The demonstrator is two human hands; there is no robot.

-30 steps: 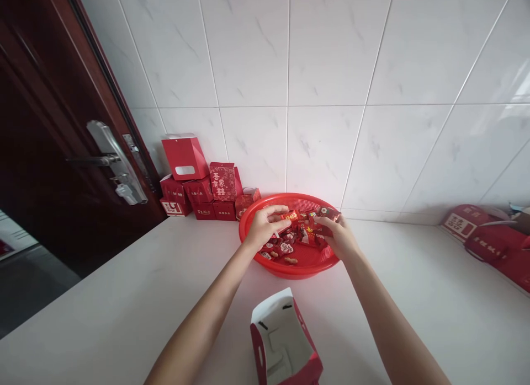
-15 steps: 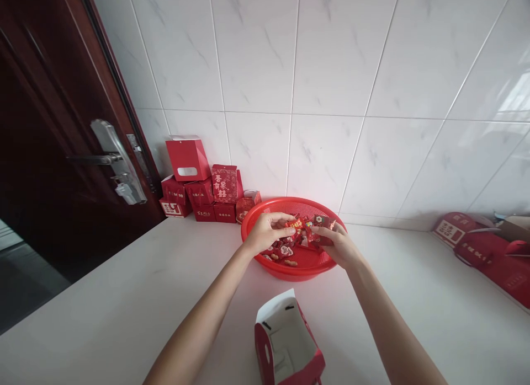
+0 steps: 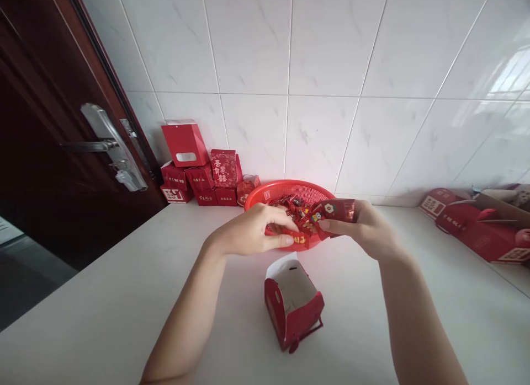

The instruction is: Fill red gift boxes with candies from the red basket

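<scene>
My left hand [image 3: 259, 229] is closed on a small red candy packet [image 3: 301, 240] with gold print, above the near rim of the red plastic basket [image 3: 259, 193]. In my right hand [image 3: 366, 226] is a larger, shiny dark red snack packet [image 3: 336, 209] with a white flower on it, pinched between thumb and fingers. Below both hands, a red gift box [image 3: 298, 313] stands with its top open, showing a pale inside. Several red-wrapped candies [image 3: 285, 203] lie in the basket, partly hidden by my hands.
Against the tiled wall at the left, several red gift boxes [image 3: 199, 181] are stacked beside the dark door [image 3: 37, 98] with its metal handle [image 3: 110, 146]. More red boxes [image 3: 476, 230] lie on the right of the white counter [image 3: 136, 297].
Both hands have come up and back from inside the basket toward me, each holding a packet. The view has tilted down, and the open gift box shows more fully.
</scene>
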